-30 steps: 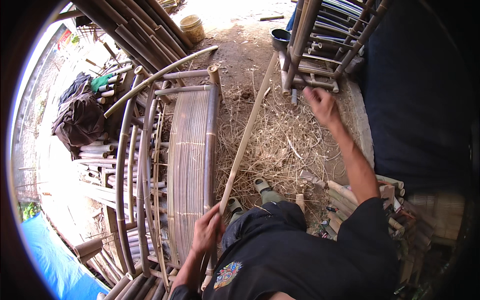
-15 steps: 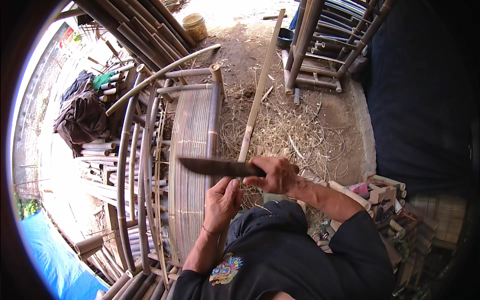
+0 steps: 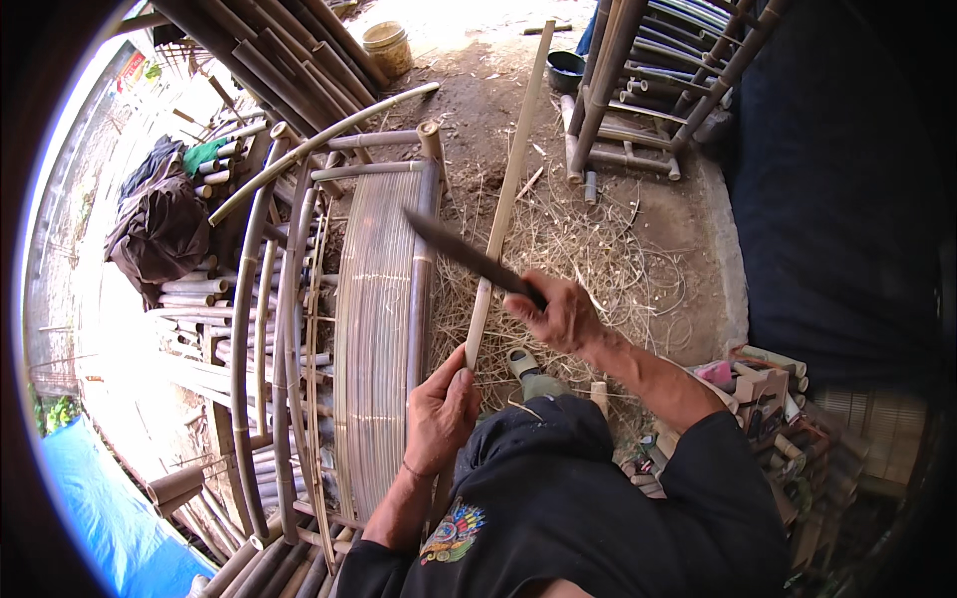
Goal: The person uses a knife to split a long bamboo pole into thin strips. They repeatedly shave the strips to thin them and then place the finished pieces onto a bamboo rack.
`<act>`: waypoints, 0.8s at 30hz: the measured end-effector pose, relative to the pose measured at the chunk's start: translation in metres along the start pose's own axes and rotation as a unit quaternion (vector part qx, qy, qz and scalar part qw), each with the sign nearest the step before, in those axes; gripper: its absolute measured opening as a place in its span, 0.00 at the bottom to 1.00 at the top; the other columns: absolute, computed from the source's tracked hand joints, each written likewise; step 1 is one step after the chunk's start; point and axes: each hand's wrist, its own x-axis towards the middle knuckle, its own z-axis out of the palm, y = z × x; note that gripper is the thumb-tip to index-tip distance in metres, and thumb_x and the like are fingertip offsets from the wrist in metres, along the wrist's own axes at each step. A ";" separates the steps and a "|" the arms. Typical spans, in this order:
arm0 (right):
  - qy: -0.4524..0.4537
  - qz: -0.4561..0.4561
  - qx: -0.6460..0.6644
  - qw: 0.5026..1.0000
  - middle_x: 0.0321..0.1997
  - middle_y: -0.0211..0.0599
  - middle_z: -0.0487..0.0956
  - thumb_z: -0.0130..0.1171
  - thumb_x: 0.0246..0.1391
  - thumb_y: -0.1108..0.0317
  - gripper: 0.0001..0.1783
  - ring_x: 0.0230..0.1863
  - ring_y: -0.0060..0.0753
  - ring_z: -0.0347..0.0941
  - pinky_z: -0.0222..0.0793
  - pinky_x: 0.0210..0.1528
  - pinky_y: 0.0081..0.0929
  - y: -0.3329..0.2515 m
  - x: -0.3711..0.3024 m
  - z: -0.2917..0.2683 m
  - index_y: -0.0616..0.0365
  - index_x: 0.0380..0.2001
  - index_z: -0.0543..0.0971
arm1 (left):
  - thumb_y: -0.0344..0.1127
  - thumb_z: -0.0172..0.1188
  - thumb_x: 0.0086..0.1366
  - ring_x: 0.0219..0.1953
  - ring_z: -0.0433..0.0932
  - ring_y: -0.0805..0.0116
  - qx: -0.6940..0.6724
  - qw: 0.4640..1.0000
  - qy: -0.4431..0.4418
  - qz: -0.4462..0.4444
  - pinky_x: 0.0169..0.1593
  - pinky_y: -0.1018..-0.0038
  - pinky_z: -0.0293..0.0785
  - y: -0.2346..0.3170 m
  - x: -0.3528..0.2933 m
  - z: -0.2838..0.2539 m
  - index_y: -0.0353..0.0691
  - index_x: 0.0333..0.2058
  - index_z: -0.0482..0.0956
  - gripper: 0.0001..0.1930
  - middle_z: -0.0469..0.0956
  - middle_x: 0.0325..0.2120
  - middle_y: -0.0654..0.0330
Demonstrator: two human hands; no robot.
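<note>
A long, pale bamboo strip (image 3: 506, 189) runs away from me over the ground. Its near end is gripped between the thumb and fingers of my left hand (image 3: 443, 414). My right hand (image 3: 554, 314) is wrapped round the handle of a large dark-bladed knife (image 3: 464, 251). The blade points up and to the left, crossing over the strip a little beyond my left hand. Whether the edge touches the strip I cannot tell. To the left of my hands lies a bamboo bench (image 3: 379, 289) with a slatted top.
Thin shavings (image 3: 588, 259) litter the dirt floor. A bamboo rack (image 3: 638, 100) stands far right, a bucket (image 3: 388, 50) at the back. Cut bamboo pieces (image 3: 788, 448) are heaped at right. Bamboo poles (image 3: 189, 299) and a dark cloth (image 3: 164, 234) lie at left.
My right hand has moved the knife away from me along the strip, and the blade has tilted from nearly level to pointing upward. My left hand still holds the strip's near end.
</note>
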 end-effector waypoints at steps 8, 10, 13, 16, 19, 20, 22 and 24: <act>0.113 -0.044 -0.142 0.982 0.13 0.31 0.71 0.44 0.56 0.28 0.35 0.13 0.33 0.73 0.68 0.13 0.34 0.042 0.028 -0.019 0.53 0.27 0.73 | 0.34 0.50 0.72 0.18 0.61 0.86 -0.023 0.999 -0.017 0.020 0.21 0.85 0.56 -0.016 -0.017 -0.008 0.33 0.61 0.66 0.22 0.65 0.19 0.72; 0.119 -0.001 -0.147 0.982 0.12 0.26 0.67 0.39 0.56 0.26 0.37 0.11 0.26 0.68 0.66 0.11 0.31 0.053 0.033 -0.029 0.52 0.25 0.72 | 0.34 0.50 0.72 0.19 0.62 0.85 0.010 1.000 -0.018 -0.021 0.21 0.85 0.57 -0.005 -0.026 -0.010 0.32 0.60 0.68 0.21 0.66 0.19 0.72; 0.150 0.077 -0.098 0.981 0.11 0.19 0.61 0.33 0.53 0.21 0.42 0.09 0.16 0.58 0.55 0.07 0.26 0.091 0.045 -0.075 0.51 0.24 0.72 | 0.36 0.50 0.72 0.19 0.63 0.85 0.083 0.995 -0.036 -0.049 0.21 0.84 0.58 -0.013 -0.062 -0.032 0.32 0.59 0.69 0.21 0.68 0.18 0.71; 0.168 0.131 -0.144 0.966 0.15 0.28 0.72 0.37 0.54 0.22 0.43 0.18 0.32 0.71 0.64 0.20 0.34 0.117 0.049 -0.129 0.55 0.25 0.77 | 0.36 0.50 0.71 0.18 0.65 0.85 0.122 0.989 -0.065 -0.056 0.21 0.84 0.60 -0.037 -0.102 -0.060 0.31 0.58 0.70 0.20 0.69 0.16 0.71; 0.202 0.153 -0.125 0.959 0.16 0.29 0.73 0.42 0.54 0.25 0.42 0.20 0.32 0.72 0.65 0.23 0.35 0.152 0.054 -0.170 0.59 0.29 0.79 | 0.34 0.51 0.68 0.17 0.67 0.84 0.150 0.987 -0.038 -0.049 0.21 0.84 0.61 -0.049 -0.131 -0.076 0.28 0.53 0.75 0.19 0.71 0.16 0.69; 0.220 0.172 -0.097 0.955 0.16 0.28 0.71 0.45 0.55 0.28 0.39 0.17 0.28 0.69 0.63 0.20 0.31 0.174 0.054 -0.182 0.59 0.29 0.78 | 0.34 0.52 0.68 0.17 0.67 0.84 0.123 0.990 -0.041 -0.053 0.21 0.84 0.61 -0.055 -0.133 -0.083 0.27 0.52 0.75 0.19 0.71 0.16 0.69; 0.261 0.299 0.054 0.917 0.14 0.23 0.67 0.52 0.56 0.32 0.35 0.13 0.19 0.65 0.60 0.16 0.22 0.188 0.062 -0.211 0.60 0.28 0.76 | 0.35 0.54 0.68 0.17 0.67 0.84 0.071 0.995 -0.028 -0.064 0.21 0.84 0.61 -0.065 -0.145 -0.098 0.26 0.51 0.76 0.19 0.71 0.16 0.69; 0.294 0.333 0.058 0.894 0.13 0.25 0.65 0.50 0.56 0.30 0.37 0.12 0.20 0.64 0.61 0.15 0.23 0.216 0.068 -0.254 0.60 0.28 0.75 | 0.38 0.55 0.68 0.17 0.67 0.84 0.081 0.996 0.006 -0.033 0.21 0.84 0.61 -0.060 -0.159 -0.110 0.25 0.51 0.75 0.20 0.70 0.16 0.69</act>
